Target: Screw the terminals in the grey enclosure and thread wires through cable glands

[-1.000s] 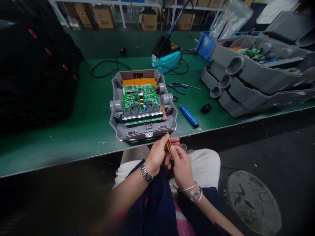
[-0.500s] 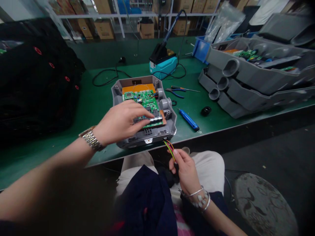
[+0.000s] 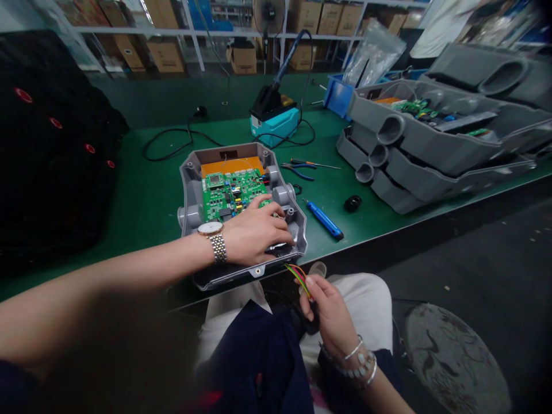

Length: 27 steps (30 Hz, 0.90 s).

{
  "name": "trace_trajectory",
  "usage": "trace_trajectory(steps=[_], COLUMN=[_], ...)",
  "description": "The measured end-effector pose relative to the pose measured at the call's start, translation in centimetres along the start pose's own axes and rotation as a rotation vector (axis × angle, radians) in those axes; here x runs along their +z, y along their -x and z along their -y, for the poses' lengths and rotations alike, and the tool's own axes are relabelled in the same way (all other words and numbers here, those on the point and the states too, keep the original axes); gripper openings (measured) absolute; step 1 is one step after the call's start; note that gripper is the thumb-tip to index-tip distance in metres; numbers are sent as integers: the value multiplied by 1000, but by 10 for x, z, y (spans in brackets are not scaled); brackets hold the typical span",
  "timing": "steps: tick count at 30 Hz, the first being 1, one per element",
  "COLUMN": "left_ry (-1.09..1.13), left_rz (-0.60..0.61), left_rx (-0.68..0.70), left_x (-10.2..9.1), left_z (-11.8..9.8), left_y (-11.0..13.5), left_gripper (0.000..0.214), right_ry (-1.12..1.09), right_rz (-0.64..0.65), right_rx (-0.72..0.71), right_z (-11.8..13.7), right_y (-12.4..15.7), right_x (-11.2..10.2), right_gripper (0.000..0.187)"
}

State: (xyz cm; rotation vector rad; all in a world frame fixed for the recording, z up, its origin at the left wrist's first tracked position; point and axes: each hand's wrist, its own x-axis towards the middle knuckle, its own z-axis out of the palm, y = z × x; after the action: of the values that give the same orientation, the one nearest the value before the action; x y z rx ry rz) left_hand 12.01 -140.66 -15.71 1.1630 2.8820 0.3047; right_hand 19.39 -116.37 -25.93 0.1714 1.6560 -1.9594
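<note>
pinching the limp coloured wires [image 3: 299, 276] in your right hand [image 3: 332, 313], you hold them just off the grey plastic enclosure [image 3: 187, 184]; your left hand [image 3: 256, 230] lies spread inside it, over the fragile green circuit board [image 3: 228, 195]. grip the enclosure by its stiff walls.

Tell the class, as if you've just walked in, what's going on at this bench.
A seated person has their left hand on an open grey plastic enclosure, at the near end of the green circuit board inside it. Their right hand holds a bundle of coloured wires. Blue-handled pliers lie nearby on the green bench mat.
</note>
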Motion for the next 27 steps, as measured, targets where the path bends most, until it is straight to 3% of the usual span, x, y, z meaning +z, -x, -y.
trace_trajectory(steps=[7,14,18,23,27], left_ry=[41,31,-13,-56,-80], left_rz=[-56,-109,-66,-105,-66], left_rx=[5,155,171,156,153], left_x=[7,15,15,17,20], left_z=[-22,-14,-14,-20,-21], left_y=[1,-3,-3,-4,-6], left_gripper=[28,4,17,15,12], right_ry=[133,198,166,97,110], right_rz=[2,25,21,30,6], right_rx=[12,-29,-9,2,-7], right_z=[-10,-22,-24,-20,-16], right_y=[11,8,5,11,12], right_x=[-22,-23,-24,-23,-18], right_gripper=[48,48,46,44,45])
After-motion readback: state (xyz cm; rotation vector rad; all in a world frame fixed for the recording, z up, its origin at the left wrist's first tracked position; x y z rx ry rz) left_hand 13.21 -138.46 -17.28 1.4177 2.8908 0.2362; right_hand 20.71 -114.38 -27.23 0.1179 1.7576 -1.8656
